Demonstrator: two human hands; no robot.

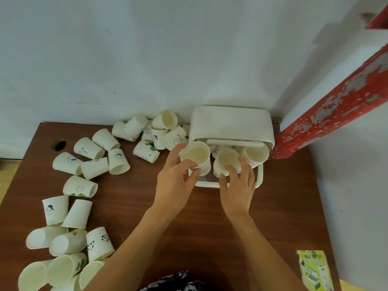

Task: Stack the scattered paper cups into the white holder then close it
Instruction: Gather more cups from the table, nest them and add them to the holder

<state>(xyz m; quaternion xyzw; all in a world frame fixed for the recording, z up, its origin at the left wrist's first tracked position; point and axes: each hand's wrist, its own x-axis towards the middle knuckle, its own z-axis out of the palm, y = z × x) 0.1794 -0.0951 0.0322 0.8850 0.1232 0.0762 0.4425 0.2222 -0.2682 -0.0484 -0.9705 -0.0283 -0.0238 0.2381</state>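
Observation:
The white holder [260, 175] stands at the table's back right with its lid [231, 122] swung up against the wall. Inside it, cup stacks show their open mouths: one at the left [196, 155], one in the middle [227, 159] and one at the right [257, 153]. My left hand [175, 177] grips the left cup by its lower wall, over the holder's left end. My right hand [238, 185] has its fingertips on the rim of the middle cup. Several loose paper cups lie tipped on the table, some behind the holder's left side [147, 151] and more at the left [89, 148].
The brown wooden table [134, 206] has a round cable hole [59, 144] at its back left. More cups crowd the front left corner [63, 267]. A red peeling pipe [327, 114] slants down beside the holder. A yellow-green packet [315, 271] lies at the front right.

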